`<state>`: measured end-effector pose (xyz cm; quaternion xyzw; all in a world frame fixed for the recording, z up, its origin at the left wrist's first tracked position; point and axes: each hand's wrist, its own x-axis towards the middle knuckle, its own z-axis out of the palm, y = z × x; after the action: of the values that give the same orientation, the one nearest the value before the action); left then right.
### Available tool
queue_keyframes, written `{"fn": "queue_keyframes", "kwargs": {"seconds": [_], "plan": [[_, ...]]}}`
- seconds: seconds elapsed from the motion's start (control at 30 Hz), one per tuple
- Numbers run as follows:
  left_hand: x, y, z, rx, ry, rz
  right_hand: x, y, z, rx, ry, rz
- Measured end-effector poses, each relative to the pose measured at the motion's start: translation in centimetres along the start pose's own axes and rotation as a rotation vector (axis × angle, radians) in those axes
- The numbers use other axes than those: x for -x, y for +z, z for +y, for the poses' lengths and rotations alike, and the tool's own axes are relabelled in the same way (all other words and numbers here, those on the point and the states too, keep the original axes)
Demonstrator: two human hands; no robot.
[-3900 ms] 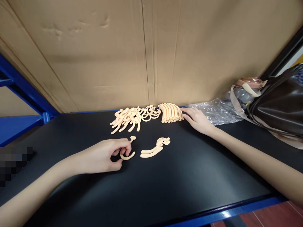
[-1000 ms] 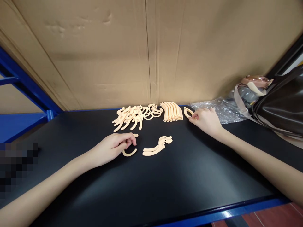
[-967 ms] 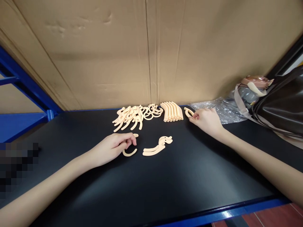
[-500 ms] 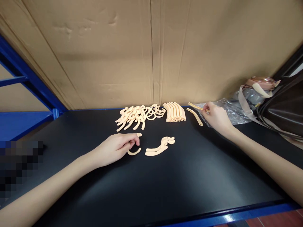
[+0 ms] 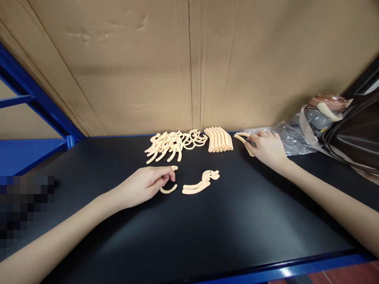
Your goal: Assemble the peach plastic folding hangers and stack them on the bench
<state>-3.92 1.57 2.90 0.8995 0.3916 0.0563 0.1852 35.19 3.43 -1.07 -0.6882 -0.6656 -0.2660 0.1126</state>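
Note:
My left hand (image 5: 152,181) rests on the table with its fingers bent together over a pale C-shaped wooden piece (image 5: 169,191); part of that piece is hidden by the fingers. Just right of it lie two pale hook-ended wooden pieces (image 5: 197,187), side by side and overlapping. Farther right, the fingers of my right hand (image 5: 265,146) pinch pale, slightly curved wooden strips (image 5: 241,137) low at the table. The fingertips cover part of these strips, so how many are gripped is unclear.
A heap of hook-ended wooden pieces (image 5: 166,146), small curved pieces (image 5: 194,140) and a neat stack of curved strips (image 5: 219,140) line the back of the black table (image 5: 189,236). Cardboard (image 5: 133,71) stands behind. Clear plastic (image 5: 293,140) and a strapped bottle (image 5: 316,114) are at right.
My right hand has come down and slightly left, bringing the held strip onto the strip lying on the table. My left hand stays in place.

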Motion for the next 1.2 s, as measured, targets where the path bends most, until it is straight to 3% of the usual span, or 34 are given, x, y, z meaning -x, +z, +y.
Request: {"fn": "queue_keyframes", "kwargs": {"seconds": [0.6, 1.2], "plan": [[0.0, 0.1, -0.3, 0.0, -0.01, -0.008, 0.3, -0.4, -0.6, 0.077, -0.179, 0.01], [0.0, 0.1, -0.3, -0.01, 0.006, -0.001, 0.3, -0.4, -1.1, 0.085, -0.138, -0.019]]}}
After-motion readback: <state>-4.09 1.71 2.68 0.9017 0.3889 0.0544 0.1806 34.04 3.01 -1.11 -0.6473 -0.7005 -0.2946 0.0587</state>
